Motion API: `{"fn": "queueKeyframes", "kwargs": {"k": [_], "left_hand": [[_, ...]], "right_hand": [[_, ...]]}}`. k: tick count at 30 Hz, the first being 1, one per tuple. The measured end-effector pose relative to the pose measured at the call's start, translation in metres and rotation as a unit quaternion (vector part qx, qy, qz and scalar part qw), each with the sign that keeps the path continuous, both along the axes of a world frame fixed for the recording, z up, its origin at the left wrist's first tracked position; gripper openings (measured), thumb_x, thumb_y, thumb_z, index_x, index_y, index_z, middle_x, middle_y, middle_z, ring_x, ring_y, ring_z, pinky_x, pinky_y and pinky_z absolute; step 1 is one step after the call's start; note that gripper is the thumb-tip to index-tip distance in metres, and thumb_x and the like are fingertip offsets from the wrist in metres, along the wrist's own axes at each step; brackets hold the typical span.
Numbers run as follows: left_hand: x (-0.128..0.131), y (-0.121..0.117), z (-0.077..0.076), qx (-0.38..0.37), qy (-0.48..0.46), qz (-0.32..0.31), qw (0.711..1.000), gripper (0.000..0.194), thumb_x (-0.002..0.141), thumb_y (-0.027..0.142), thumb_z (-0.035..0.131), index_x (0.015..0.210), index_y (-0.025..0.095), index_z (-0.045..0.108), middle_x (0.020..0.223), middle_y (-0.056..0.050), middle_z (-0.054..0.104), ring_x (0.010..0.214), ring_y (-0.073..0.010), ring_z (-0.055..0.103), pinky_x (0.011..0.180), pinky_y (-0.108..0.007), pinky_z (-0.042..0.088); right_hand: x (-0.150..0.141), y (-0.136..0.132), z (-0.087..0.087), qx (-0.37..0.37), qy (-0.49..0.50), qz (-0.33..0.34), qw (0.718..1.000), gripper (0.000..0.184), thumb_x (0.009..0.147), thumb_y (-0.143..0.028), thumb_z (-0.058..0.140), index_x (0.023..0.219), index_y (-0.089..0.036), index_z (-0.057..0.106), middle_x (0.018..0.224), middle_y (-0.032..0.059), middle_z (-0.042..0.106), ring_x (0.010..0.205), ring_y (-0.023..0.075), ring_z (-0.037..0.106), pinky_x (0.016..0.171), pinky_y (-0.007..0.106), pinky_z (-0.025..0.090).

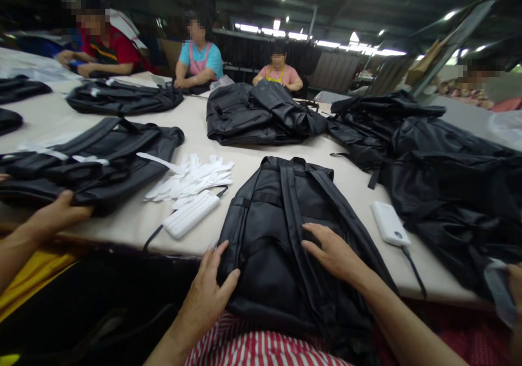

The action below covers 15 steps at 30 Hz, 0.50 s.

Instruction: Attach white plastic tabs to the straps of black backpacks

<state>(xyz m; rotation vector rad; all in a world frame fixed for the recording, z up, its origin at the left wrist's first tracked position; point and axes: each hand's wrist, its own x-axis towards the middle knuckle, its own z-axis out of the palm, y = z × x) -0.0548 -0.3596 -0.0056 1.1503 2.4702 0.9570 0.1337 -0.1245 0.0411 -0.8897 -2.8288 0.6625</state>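
A black backpack (269, 235) lies on the table in front of me, its shoulder straps facing up and its lower end at the table's near edge. My left hand (214, 281) rests against the pack's left side, fingers apart. On the right strap area lies my right hand (330, 249), its thumb and fingers spread over the fabric. Left of the pack sits a pile of white strips (196, 178), with a white power strip (191, 213) just below it. A white power bank (389, 223) with a black cable lies to the pack's right.
Several more black backpacks lie around the pale table (244, 154): a group (261, 113) at the back and a heap (440, 165) at right. A co-worker's hand (57, 213) holds a backpack (122, 148) at left. Across the table several people sit working.
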Motion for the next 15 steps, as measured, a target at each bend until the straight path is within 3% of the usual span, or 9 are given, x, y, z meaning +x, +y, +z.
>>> {"fn": "queueKeyframes", "kwargs": {"k": [4, 8, 12, 15], "left_hand": [[-0.002, -0.001, 0.003, -0.001, 0.062, 0.001, 0.998, 0.054, 0.078, 0.042, 0.049, 0.127, 0.018, 0.046, 0.131, -0.013, 0.044, 0.127, -0.0283, 0.035, 0.105, -0.047, 0.029], [-0.001, -0.005, 0.0, -0.008, 0.055, -0.008, 0.998, 0.053, 0.08, 0.041, 0.046, 0.128, 0.018, 0.043, 0.132, -0.013, 0.044, 0.126, -0.0262, 0.036, 0.104, -0.045, 0.032], [0.001, -0.008, -0.007, 0.006, 0.071, -0.026, 0.997, 0.052, 0.082, 0.038, 0.044, 0.13, 0.018, 0.041, 0.128, -0.012, 0.049, 0.122, -0.0254, 0.042, 0.102, -0.044, 0.035], [0.0, -0.006, -0.008, 0.034, 0.088, -0.04, 0.995, 0.048, 0.084, 0.034, 0.041, 0.128, 0.015, 0.043, 0.124, -0.013, 0.053, 0.118, -0.0242, 0.047, 0.101, -0.042, 0.037]], "right_hand": [[-0.006, -0.031, 0.004, 0.016, -0.036, 0.012, 0.999, 0.058, 0.076, -0.051, 0.053, 0.125, -0.02, 0.05, 0.124, 0.0102, 0.052, 0.115, 0.0267, 0.045, 0.098, 0.039, 0.036], [-0.005, -0.037, -0.006, 0.056, -0.063, -0.045, 0.995, 0.073, 0.071, -0.057, 0.056, 0.13, -0.015, 0.044, 0.136, 0.0149, 0.039, 0.123, 0.0322, 0.036, 0.099, 0.044, 0.033], [0.003, -0.036, -0.01, 0.019, -0.056, -0.061, 0.996, 0.069, 0.076, -0.055, 0.05, 0.133, -0.017, 0.039, 0.128, 0.0129, 0.046, 0.118, 0.0279, 0.043, 0.098, 0.04, 0.035], [0.004, -0.042, -0.011, -0.008, -0.031, -0.057, 0.998, 0.071, 0.072, -0.053, 0.055, 0.132, -0.017, 0.04, 0.129, 0.0129, 0.044, 0.119, 0.0284, 0.042, 0.098, 0.04, 0.035]]}}
